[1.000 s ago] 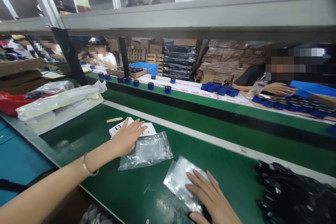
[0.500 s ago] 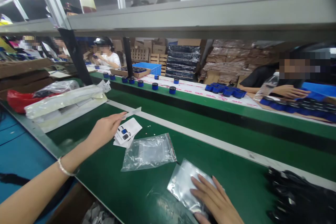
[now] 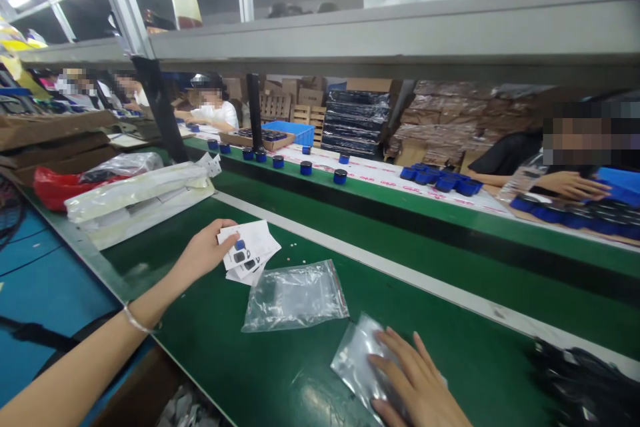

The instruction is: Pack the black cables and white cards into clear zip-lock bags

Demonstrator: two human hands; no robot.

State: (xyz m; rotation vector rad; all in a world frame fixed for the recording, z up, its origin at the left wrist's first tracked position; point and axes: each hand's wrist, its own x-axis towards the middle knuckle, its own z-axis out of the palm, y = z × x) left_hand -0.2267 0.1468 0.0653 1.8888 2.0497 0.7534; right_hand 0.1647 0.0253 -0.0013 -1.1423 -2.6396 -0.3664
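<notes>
My left hand (image 3: 209, 248) pinches a white printed leaflet (image 3: 249, 245), thumb on top of its near edge. Pictures of a blue device and small parts show on it. More white leaflets (image 3: 246, 276) lie just beneath, partly covered. Beside them a clear zip bag (image 3: 300, 297) rests flat on the green work surface (image 3: 240, 360). My right hand (image 3: 417, 377) lies with spread fingers over a small pile of clear plastic bags (image 3: 357, 360), touching the top one; its palm side is hidden.
Black cables (image 3: 585, 380) lie bunched at the right. A white strip (image 3: 380, 267) crosses the surface. Blue round devices (image 3: 306, 167) line the raised ledge. A padded white package (image 3: 150, 203) sits at left. A shelf (image 3: 350, 33) spans above; co-workers sit opposite.
My left hand has turned the leaflet from nearly edge-on to face-up and brought it over the other leaflets. My right hand stays on the plastic bags. The view has shifted slightly left.
</notes>
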